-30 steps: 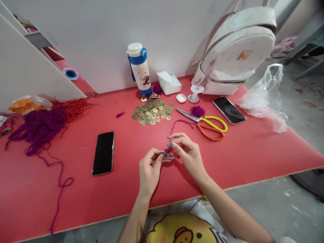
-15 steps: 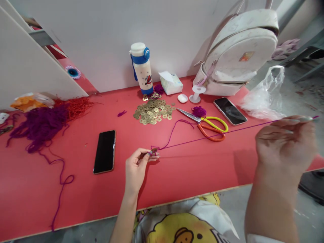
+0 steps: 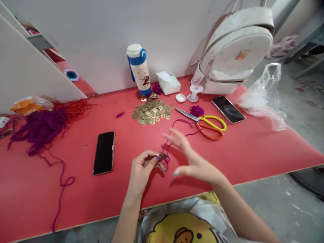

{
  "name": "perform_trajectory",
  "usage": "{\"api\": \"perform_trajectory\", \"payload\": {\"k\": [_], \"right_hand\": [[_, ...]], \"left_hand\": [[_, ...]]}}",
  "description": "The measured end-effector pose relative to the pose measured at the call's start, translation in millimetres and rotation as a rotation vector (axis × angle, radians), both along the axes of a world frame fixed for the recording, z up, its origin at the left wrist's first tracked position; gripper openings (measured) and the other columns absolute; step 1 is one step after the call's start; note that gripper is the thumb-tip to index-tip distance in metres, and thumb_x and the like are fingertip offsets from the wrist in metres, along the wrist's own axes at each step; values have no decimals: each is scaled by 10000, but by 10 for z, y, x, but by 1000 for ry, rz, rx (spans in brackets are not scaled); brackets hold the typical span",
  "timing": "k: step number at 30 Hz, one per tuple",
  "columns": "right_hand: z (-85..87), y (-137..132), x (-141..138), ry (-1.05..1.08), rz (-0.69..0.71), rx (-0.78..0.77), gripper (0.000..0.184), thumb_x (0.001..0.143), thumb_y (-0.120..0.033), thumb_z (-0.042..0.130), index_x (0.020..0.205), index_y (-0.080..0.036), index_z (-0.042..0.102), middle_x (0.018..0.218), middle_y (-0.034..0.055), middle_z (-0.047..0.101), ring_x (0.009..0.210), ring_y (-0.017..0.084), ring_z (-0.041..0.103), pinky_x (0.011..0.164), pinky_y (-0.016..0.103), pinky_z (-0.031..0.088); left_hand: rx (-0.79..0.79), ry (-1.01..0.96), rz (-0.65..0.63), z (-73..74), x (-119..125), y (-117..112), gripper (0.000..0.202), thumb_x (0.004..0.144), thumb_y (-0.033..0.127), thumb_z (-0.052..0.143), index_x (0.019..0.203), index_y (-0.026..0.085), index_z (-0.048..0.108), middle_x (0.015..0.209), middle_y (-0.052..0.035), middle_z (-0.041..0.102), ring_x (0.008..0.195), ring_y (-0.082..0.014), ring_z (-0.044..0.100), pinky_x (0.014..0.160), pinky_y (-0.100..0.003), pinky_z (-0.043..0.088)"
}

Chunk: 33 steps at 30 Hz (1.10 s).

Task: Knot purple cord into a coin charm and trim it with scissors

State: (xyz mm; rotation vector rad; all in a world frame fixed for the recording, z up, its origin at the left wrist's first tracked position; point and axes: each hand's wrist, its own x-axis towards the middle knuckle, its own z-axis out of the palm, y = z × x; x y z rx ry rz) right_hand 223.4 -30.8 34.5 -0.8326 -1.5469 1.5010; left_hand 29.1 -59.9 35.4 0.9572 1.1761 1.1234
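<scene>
Between the thumb and fingers of my left hand [image 3: 145, 167] is a coin [image 3: 163, 156] with purple yarn [image 3: 167, 159] looped about it; how many coins are pinched there I cannot tell. My right hand [image 3: 189, 158] hovers just to the right, thumb and fingers spread, holding nothing. From the held coin the yarn runs up past my right fingers towards the scissors [image 3: 210, 136], which have one yellow and one orange handle. Beyond the hands lies a heap of brass-coloured coins with holes [image 3: 152, 113]. A small purple yarn ball [image 3: 196, 110] rests at the scissors' blades.
Phones lie at left [image 3: 104, 153] and right [image 3: 228, 109]. Along the wall stand a bottle [image 3: 138, 69], a tissue pack [image 3: 169, 83], a white spool [image 3: 194, 92] and a white backpack [image 3: 235, 54]. A plastic bag [image 3: 265, 94] sits far right, a purple yarn pile [image 3: 42, 126] far left.
My right hand has come back from the far right to beside my left hand and opened, letting go of the yarn. The taut strand has gone slack. My left hand has shifted slightly right.
</scene>
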Motion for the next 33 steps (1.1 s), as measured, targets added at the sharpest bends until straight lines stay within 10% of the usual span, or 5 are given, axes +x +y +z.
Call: {"api": "perform_trajectory", "payload": {"k": [2, 8, 23, 33], "right_hand": [[-4, -41, -124, -162, 153, 23, 1021, 652, -344, 877, 1513, -306, 330, 1382, 110, 587, 1262, 275, 569, 1029, 395, 479], [51, 66, -7, -434, 177, 73, 163, 923, -245, 587, 980, -202, 733, 779, 19, 714, 664, 146, 630, 649, 243, 462], [242, 182, 348, -278, -226, 151, 479, 974, -512, 472, 654, -188, 623, 541, -17, 420, 495, 114, 370, 488, 263, 284], [359, 185, 362, -83, -458, 194, 454, 957, -438, 556, 578, -189, 550, 542, -11, 418, 489, 108, 331, 468, 275, 231]], "left_hand": [[6, -2, -6, 21, -7, -4, 158, 808, 300, 738, 774, 152, 694, 610, -22, 685, 518, -140, 648, 551, -245, 569], [2, -34, 112, -35, -116, -17, 171, 793, 319, 752, 816, 160, 694, 616, -10, 666, 533, -132, 628, 575, -260, 577], [-30, 19, 210, -93, -157, -64, 209, 775, 317, 750, 837, 117, 754, 692, -82, 739, 526, -158, 650, 487, -271, 576], [91, 346, 163, -131, -184, -120, 149, 801, 254, 726, 927, 231, 804, 825, -65, 793, 752, -235, 757, 764, -339, 619]]}}
